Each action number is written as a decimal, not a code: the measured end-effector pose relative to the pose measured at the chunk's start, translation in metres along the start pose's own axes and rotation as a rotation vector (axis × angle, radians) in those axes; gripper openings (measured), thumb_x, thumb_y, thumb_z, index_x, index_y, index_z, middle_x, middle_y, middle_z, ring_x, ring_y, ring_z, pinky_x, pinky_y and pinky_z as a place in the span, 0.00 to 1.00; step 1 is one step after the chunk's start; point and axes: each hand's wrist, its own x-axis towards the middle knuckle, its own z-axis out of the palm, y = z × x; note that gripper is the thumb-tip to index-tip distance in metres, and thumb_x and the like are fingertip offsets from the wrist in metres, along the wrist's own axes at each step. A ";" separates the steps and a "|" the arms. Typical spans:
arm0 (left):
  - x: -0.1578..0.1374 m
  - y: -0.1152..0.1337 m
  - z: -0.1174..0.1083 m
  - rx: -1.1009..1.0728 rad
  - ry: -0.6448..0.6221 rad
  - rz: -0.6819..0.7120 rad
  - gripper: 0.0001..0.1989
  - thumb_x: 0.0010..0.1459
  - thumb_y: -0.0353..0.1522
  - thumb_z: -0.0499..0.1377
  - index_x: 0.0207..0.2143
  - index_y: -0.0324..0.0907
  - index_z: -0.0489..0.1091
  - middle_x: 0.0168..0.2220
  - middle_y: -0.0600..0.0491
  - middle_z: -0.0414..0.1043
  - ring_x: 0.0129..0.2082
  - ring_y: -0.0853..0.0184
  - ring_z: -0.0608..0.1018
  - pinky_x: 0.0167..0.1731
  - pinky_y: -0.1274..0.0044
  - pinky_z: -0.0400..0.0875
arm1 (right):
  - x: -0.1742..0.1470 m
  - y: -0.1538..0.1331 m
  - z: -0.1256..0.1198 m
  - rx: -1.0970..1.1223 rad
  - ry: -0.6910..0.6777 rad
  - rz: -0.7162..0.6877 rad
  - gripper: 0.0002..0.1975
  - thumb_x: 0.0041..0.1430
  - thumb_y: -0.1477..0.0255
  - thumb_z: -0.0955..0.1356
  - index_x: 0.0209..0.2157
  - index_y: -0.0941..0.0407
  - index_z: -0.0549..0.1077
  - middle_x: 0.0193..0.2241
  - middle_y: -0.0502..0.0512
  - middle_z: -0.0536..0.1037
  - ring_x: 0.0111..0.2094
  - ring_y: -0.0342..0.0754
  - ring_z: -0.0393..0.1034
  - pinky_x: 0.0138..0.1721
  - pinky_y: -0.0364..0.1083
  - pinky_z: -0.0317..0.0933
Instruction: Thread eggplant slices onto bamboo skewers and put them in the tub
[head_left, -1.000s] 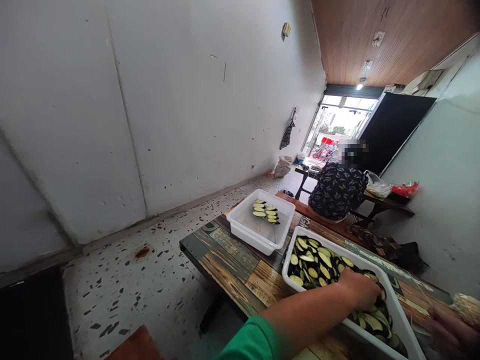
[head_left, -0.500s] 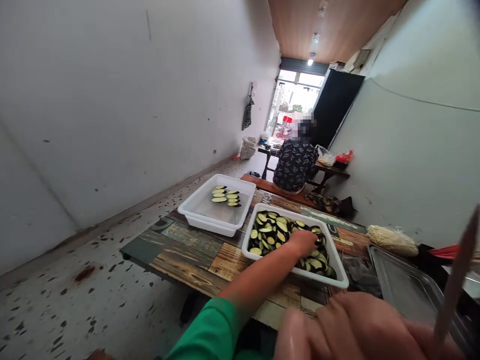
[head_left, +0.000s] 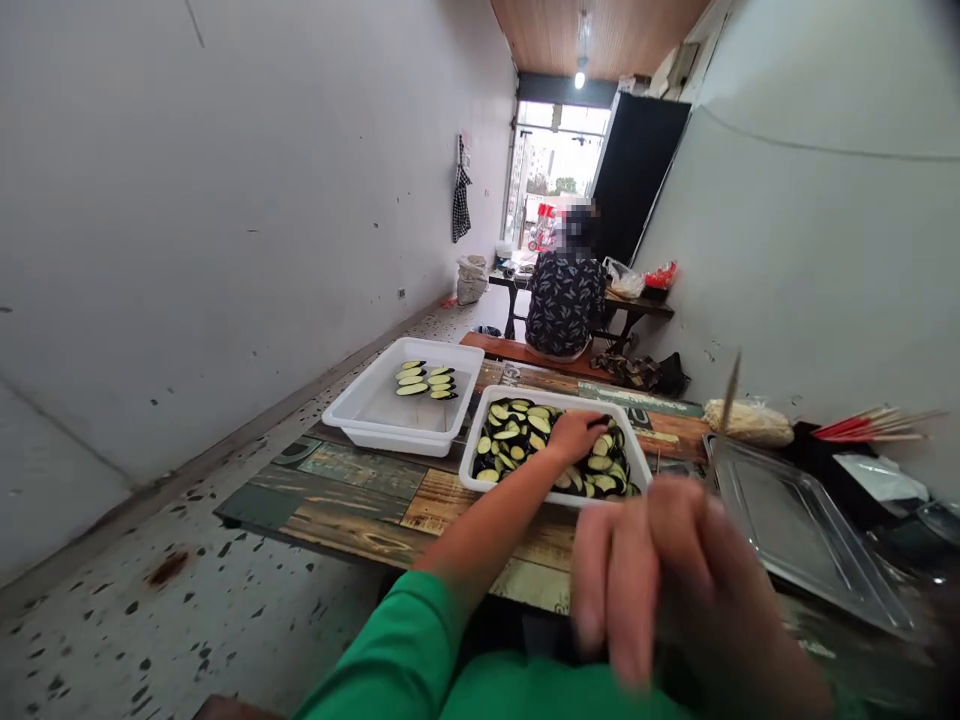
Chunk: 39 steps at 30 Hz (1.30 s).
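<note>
My left hand [head_left: 576,437] reaches into a white plastic tub [head_left: 474,478] heaped with sliced eggplant [head_left: 517,440]. Its fingers are closed at the far right of the heap, with the dark edge of an eggplant slice at the fingertips. Close to the camera and blurred, my right hand [head_left: 667,570] is closed on a thin wooden skewer [head_left: 732,392], whose pointed end sticks up beyond the fingers. To the left, a second white tub [head_left: 375,436] holds two rows of eggplant slices [head_left: 412,380], with thin stick ends showing below them.
A clear plastic tray or lid [head_left: 795,520] lies on the plank-patterned table [head_left: 337,505] at the right. Behind it are a bagged pale bundle [head_left: 750,422] and red-and-pale sticks [head_left: 870,425] in a black box. Another person [head_left: 566,305] sits on a bench ahead, back turned.
The view has shifted, so the tubs appear farther left and slightly higher. My left hand remains in the eggplant heap. My right hand has turned, and the skewer now appears farther left.
</note>
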 end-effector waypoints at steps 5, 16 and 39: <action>0.007 -0.001 -0.002 -0.667 0.070 -0.273 0.17 0.59 0.29 0.60 0.51 0.35 0.73 0.34 0.52 0.78 0.21 0.78 0.72 0.23 0.84 0.64 | 0.018 0.048 -0.072 0.061 0.427 0.279 0.17 0.55 0.55 0.68 0.24 0.53 0.65 0.11 0.43 0.60 0.12 0.38 0.50 0.14 0.39 0.44; 0.011 -0.006 -0.015 -1.170 -0.120 -0.490 0.07 0.61 0.21 0.57 0.37 0.32 0.75 0.30 0.46 0.75 0.28 0.73 0.75 0.31 0.81 0.70 | 0.024 0.147 -0.109 -0.365 0.494 0.261 0.30 0.52 0.60 0.64 0.52 0.64 0.72 0.14 0.45 0.68 0.16 0.42 0.57 0.21 0.43 0.50; 0.005 0.004 -0.023 -1.073 -0.104 -0.538 0.08 0.58 0.19 0.56 0.39 0.36 0.70 0.30 0.50 0.76 0.26 0.72 0.78 0.29 0.82 0.72 | 0.025 0.161 -0.110 -0.303 0.535 0.249 0.35 0.49 0.52 0.65 0.45 0.68 0.79 0.11 0.47 0.65 0.15 0.43 0.56 0.18 0.43 0.48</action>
